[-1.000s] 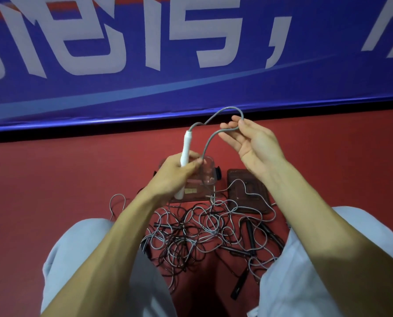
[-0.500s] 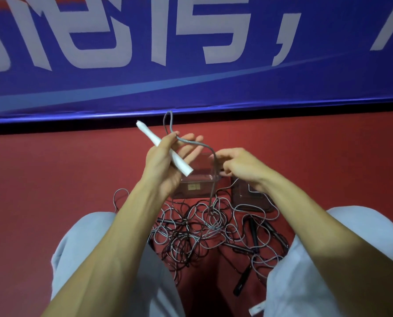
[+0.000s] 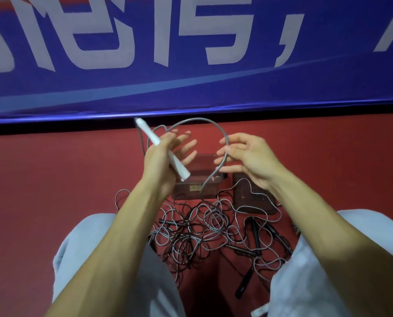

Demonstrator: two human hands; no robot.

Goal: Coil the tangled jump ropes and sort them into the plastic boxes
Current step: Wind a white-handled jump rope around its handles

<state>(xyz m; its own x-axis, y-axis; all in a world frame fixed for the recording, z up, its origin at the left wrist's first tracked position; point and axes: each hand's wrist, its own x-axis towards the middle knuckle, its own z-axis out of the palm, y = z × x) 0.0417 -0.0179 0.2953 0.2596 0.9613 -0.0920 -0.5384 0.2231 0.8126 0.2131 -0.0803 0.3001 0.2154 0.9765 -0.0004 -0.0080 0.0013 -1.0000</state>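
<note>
Clamps the white handle slantwise across the left hand, pinned at the thumb side, fingers spread straight past it. Hooks the grey cord loosely in the curled fingers of the right hand, just right of that grip.

Against half a second ago: right hand up from beside the boxes and further from the left, cord drawn out into a wide arch between the two hands, one small turn now lying round the left hand near the handle's far end. Judged from that: coiling of this rope only just begun, first wrap on, most of the length yet to gather.

From the right hand, cord straight down into the tangle on the red floor, nearer the body than the grip: grey and dark cords knotted together, black handles among them.

Just under and beyond the grip, a clear box: nothing coiled visible inside, only a small label at the front wall. Right of it, beneath the right wrist, a dark box: contents hard to tell, one grey loop draped over its top. By the look, no rope sorted into either yet.
</note>
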